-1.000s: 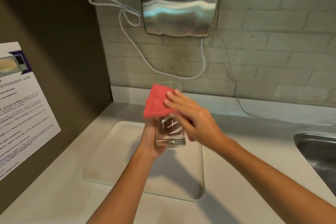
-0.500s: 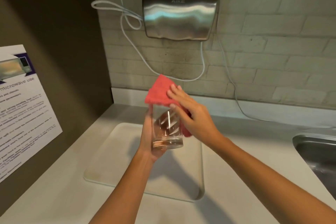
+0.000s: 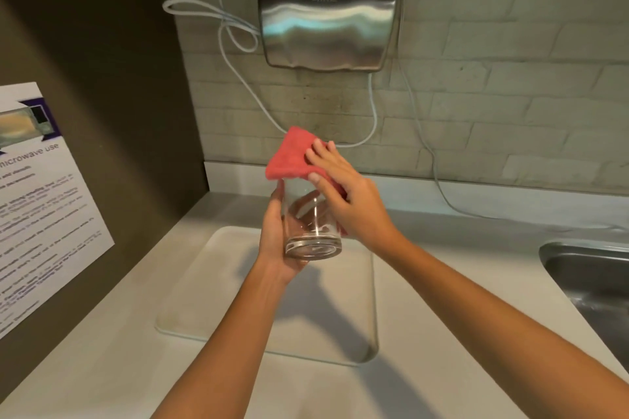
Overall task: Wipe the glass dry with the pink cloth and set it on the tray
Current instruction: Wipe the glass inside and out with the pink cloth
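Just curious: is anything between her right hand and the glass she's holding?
Yes, in the head view the pink cloth lies between the right hand and the glass, draped over the glass's top. The left hand grips the glass bare.

Embossed on the front of the brushed stainless-steel hand dryer [image 3: 328, 19] on the brick wall: "AIKE". Down and to the left of that dryer, on the white paper notice [image 3: 41, 201] stuck to the dark brown side panel: the heading "microwave use", its start cut by the frame edge. Beneath the heading, several lines of small print, too blurred to read.
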A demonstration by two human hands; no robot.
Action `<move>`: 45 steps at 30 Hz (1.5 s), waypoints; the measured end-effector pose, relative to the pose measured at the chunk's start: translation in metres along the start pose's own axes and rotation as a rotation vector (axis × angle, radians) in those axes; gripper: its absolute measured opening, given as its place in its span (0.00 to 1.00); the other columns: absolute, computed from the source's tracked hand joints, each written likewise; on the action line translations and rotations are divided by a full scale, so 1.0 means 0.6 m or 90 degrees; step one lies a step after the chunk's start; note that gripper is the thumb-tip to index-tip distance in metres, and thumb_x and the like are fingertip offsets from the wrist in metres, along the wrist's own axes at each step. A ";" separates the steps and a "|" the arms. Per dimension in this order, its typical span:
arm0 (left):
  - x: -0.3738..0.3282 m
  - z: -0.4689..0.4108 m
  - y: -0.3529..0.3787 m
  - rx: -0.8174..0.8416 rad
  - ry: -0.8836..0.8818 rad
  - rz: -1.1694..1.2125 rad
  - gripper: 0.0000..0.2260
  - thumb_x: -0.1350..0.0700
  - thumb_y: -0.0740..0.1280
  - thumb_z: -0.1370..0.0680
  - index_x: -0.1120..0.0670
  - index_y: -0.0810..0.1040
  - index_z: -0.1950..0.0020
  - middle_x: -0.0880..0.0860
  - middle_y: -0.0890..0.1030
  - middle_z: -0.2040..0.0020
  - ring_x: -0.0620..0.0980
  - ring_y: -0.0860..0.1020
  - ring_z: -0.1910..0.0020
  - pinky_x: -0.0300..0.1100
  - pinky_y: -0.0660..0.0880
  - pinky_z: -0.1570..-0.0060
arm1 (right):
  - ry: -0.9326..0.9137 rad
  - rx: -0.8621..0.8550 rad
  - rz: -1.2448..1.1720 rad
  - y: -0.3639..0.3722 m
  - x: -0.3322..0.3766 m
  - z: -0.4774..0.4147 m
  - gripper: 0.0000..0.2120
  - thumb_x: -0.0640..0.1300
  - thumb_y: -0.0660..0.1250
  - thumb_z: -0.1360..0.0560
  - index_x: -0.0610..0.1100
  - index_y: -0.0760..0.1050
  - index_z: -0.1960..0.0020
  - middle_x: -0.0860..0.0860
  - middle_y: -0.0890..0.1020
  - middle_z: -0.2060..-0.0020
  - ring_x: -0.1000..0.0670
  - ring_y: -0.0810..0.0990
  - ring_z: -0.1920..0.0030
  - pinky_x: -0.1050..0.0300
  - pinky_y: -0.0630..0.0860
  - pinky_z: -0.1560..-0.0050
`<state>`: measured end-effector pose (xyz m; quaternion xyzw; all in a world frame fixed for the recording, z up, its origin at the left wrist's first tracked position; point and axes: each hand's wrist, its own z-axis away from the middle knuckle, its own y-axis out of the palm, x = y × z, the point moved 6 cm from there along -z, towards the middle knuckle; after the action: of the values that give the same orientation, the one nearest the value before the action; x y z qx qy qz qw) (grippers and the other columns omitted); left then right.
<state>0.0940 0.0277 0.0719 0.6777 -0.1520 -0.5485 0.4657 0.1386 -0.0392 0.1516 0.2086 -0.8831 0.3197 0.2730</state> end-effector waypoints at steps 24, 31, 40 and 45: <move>0.006 0.006 -0.017 0.027 0.041 -0.006 0.22 0.40 0.62 0.27 0.57 0.85 0.54 0.56 0.84 0.57 0.54 0.80 0.57 0.51 0.74 0.50 | -0.023 0.051 0.005 -0.008 0.006 0.046 0.18 0.43 0.63 0.24 0.43 0.70 0.34 0.55 0.66 0.33 0.59 0.57 0.29 0.71 0.53 0.31; 0.013 0.008 0.004 0.024 0.018 -0.050 0.23 0.40 0.65 0.30 0.58 0.80 0.49 0.56 0.84 0.58 0.53 0.83 0.61 0.46 0.80 0.61 | 0.021 0.011 0.025 -0.012 0.006 0.025 0.17 0.41 0.64 0.24 0.45 0.71 0.35 0.59 0.66 0.35 0.60 0.59 0.31 0.75 0.54 0.33; 0.008 -0.006 -0.029 -0.044 0.021 0.072 0.23 0.39 0.61 0.26 0.59 0.82 0.59 0.56 0.83 0.64 0.53 0.82 0.68 0.44 0.79 0.58 | -0.047 0.049 0.051 -0.002 0.000 0.084 0.15 0.42 0.63 0.25 0.44 0.75 0.38 0.53 0.75 0.37 0.58 0.66 0.32 0.64 0.63 0.32; 0.010 -0.005 -0.022 -0.031 -0.006 0.056 0.28 0.37 0.58 0.26 0.59 0.85 0.58 0.58 0.84 0.58 0.55 0.83 0.61 0.50 0.74 0.48 | -0.020 0.047 0.047 -0.009 -0.008 0.081 0.14 0.44 0.64 0.26 0.49 0.77 0.41 0.51 0.73 0.35 0.62 0.67 0.34 0.69 0.63 0.34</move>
<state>0.0948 0.0318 0.0575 0.6559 -0.1706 -0.5342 0.5053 0.1281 -0.0752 0.1194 0.1909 -0.8820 0.3586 0.2389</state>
